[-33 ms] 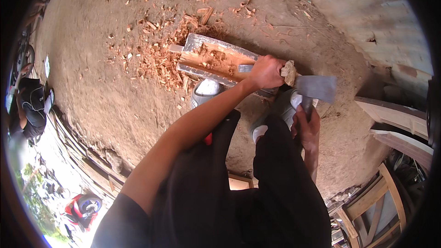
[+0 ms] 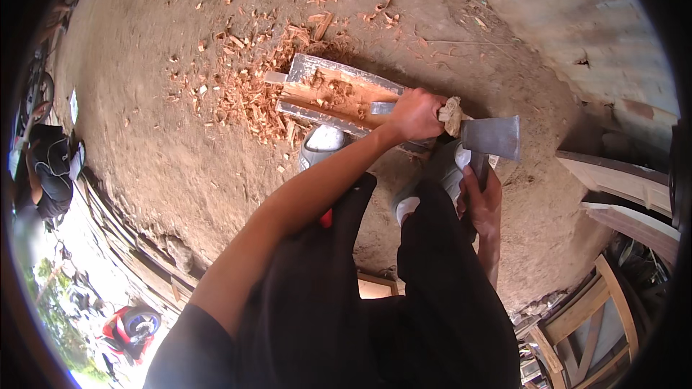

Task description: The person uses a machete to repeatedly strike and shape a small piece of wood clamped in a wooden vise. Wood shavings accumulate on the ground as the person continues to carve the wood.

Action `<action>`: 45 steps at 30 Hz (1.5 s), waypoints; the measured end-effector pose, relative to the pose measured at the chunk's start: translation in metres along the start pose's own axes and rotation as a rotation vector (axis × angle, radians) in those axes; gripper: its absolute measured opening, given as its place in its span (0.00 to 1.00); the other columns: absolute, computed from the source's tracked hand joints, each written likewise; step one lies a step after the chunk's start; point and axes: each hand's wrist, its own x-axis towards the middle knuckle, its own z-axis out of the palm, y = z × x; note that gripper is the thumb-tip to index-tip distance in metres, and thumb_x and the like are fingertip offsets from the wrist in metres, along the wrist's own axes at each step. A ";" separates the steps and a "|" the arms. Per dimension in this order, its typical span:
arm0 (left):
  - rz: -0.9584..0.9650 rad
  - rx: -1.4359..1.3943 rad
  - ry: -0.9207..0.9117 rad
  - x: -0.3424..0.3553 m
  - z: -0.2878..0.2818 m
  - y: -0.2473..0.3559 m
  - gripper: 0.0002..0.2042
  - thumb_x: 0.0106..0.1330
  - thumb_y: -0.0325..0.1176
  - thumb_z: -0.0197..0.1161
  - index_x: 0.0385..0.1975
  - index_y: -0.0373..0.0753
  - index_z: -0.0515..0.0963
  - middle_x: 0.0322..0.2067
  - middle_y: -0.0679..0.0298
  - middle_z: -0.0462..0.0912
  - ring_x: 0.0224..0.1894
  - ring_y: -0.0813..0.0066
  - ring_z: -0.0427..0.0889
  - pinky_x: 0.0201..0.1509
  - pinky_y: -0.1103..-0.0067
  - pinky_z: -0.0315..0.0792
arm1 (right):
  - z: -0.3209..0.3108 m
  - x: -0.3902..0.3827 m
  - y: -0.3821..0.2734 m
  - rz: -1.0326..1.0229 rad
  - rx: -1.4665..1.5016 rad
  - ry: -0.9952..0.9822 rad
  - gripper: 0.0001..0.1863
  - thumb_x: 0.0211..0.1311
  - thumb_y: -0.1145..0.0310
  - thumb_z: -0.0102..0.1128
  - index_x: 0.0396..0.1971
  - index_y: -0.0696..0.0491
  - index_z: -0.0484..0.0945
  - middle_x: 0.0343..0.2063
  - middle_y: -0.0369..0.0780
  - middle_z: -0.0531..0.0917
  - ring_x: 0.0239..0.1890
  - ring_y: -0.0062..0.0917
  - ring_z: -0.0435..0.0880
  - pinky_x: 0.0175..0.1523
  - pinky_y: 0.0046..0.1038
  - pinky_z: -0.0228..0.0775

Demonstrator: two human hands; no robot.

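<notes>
A hollowed wooden block [image 2: 347,68] with dark, worn outer sides lies on the ground in front of me, reddish wood bare in its trough. My left hand [image 2: 417,114] is closed around a chisel [image 2: 382,108]. Its metal blade points left into the trough, and its frayed handle end [image 2: 452,117] sticks out on the right. My right hand [image 2: 484,202] grips the handle of a hatchet [image 2: 494,137] from below. The hatchet's broad grey head is right beside the frayed end and seems to touch it. My shoes [image 2: 324,138] are close to the block's near side.
Wood chips [image 2: 245,86] lie scattered left of and beyond the block. A corrugated metal sheet [image 2: 569,21] borders the far right. Carved wooden pieces [image 2: 620,187] and a wooden frame [image 2: 577,317] are at the right. Another person [image 2: 50,173] and a red motorcycle [image 2: 122,331] appear at the left.
The hatchet head has shifted slightly left, closer against the chisel's frayed end. The chisel's blade lies a touch further left. The block stays where it was.
</notes>
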 end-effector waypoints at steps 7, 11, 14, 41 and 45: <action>-0.029 0.054 -0.048 0.003 0.006 -0.002 0.09 0.48 0.37 0.68 0.29 0.43 0.86 0.25 0.48 0.84 0.33 0.43 0.85 0.40 0.57 0.78 | 0.006 0.004 0.011 -0.036 0.164 0.049 0.15 0.72 0.59 0.63 0.39 0.55 0.72 0.20 0.34 0.73 0.12 0.18 0.71 0.16 0.24 0.62; 0.012 0.042 -0.008 0.000 0.003 -0.006 0.09 0.48 0.38 0.69 0.27 0.41 0.84 0.25 0.48 0.84 0.33 0.43 0.85 0.40 0.58 0.78 | -0.013 0.007 0.003 -0.013 0.059 -0.027 0.15 0.73 0.59 0.62 0.41 0.56 0.73 0.20 0.34 0.72 0.12 0.17 0.70 0.16 0.24 0.61; -0.011 -0.026 0.018 0.000 -0.002 -0.001 0.10 0.49 0.38 0.70 0.26 0.40 0.84 0.25 0.48 0.84 0.33 0.43 0.84 0.40 0.58 0.79 | -0.016 -0.001 -0.015 -0.073 0.165 0.005 0.15 0.73 0.60 0.62 0.41 0.56 0.73 0.20 0.34 0.73 0.12 0.17 0.70 0.16 0.24 0.62; 0.036 0.042 -0.010 -0.003 -0.002 -0.008 0.08 0.47 0.35 0.70 0.23 0.39 0.82 0.25 0.49 0.84 0.31 0.44 0.84 0.37 0.59 0.79 | -0.012 0.011 0.007 -0.092 0.184 -0.067 0.14 0.75 0.61 0.60 0.43 0.56 0.72 0.19 0.34 0.74 0.14 0.18 0.72 0.18 0.25 0.64; 0.022 0.048 -0.029 0.001 -0.002 -0.001 0.09 0.47 0.36 0.71 0.23 0.39 0.83 0.24 0.49 0.84 0.31 0.44 0.85 0.36 0.60 0.79 | 0.002 0.009 0.018 -0.087 0.042 -0.077 0.13 0.75 0.62 0.60 0.45 0.56 0.74 0.18 0.34 0.75 0.15 0.17 0.73 0.19 0.25 0.65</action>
